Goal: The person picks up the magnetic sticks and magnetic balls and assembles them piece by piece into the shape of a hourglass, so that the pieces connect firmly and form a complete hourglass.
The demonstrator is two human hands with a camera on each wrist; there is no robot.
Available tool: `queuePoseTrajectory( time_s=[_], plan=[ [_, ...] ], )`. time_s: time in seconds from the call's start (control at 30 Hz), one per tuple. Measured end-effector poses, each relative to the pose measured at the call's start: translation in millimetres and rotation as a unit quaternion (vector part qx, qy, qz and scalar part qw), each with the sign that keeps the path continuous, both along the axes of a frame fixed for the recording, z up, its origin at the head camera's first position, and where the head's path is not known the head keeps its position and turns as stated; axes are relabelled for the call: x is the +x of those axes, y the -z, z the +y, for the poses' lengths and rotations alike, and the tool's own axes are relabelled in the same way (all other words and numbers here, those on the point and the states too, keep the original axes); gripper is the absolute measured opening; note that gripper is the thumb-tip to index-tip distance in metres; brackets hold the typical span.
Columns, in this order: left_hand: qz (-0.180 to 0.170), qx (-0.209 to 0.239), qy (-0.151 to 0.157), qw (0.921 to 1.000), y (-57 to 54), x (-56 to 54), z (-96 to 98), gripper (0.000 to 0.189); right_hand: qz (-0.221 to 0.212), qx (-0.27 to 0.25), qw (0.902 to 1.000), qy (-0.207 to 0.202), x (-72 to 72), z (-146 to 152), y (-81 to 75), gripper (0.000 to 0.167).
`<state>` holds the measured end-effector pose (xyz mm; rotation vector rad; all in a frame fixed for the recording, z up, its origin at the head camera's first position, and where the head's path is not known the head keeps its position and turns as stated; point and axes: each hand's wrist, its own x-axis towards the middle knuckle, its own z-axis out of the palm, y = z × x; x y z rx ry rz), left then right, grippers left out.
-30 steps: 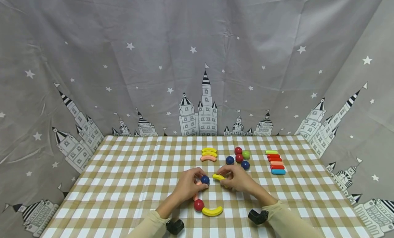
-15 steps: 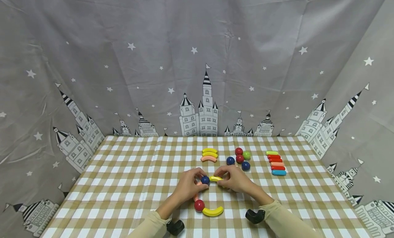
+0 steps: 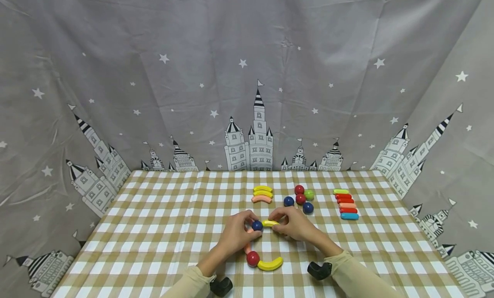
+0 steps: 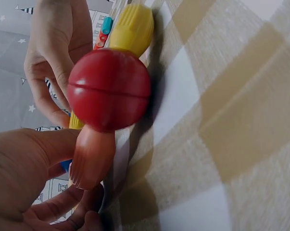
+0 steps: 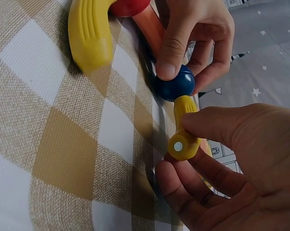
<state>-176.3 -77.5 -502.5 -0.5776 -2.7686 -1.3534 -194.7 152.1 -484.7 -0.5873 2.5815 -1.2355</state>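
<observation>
My left hand [image 3: 235, 233] pinches a dark blue ball [image 5: 177, 84] between thumb and fingers. In my right hand [image 3: 295, 224] is a short yellow curved stick [image 5: 185, 139], held between thumb and fingertips; its far end touches the blue ball. A pale metal dot shows on its near end. From the blue ball a salmon-pink stick [image 4: 93, 159], partly hidden by the left hand in the head view, runs toward me to a red ball [image 4: 108, 89]. A second yellow curved stick [image 3: 271, 264] joins that red ball and extends rightward, its other end free.
Beyond the hands lie yellow and salmon curved sticks [image 3: 262, 194]. A cluster of red, blue and green balls [image 3: 300, 199] sits right of these. Farther right is a row of straight coloured sticks [image 3: 346, 206]. A checked cloth [image 3: 162, 229] covers the table; a grey curtain [image 3: 173, 75] hangs behind.
My right hand has moved left, bringing the yellow curved stick against the blue ball. The red ball and its attached yellow stick have swung slightly right. My left hand has stayed on the blue ball.
</observation>
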Motion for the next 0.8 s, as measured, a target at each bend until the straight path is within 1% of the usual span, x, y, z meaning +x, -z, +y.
queuePoseTrajectory(
  time_s=[0.17, 0.43, 0.8],
  plan=[
    [-0.005, -0.006, -0.021, 0.9997, -1.6, 3.9, 2.1, 0.023, 0.005, 0.002, 1.0, 0.001, 0.4, -0.5, 0.0, 0.018],
    [-0.007, 0.0, -0.039, 0.9992, -3.3, 8.4, 4.6, 0.025, 0.014, 0.002, 0.9999, -0.001, 2.0, -0.6, 0.6, 0.017],
    [-0.009, 0.005, -0.039, 0.9992, -2.6, 8.7, 4.8, 0.026, 0.014, 0.002, 0.9999, -0.003, 2.9, 0.9, 2.7, 0.019]
  ],
)
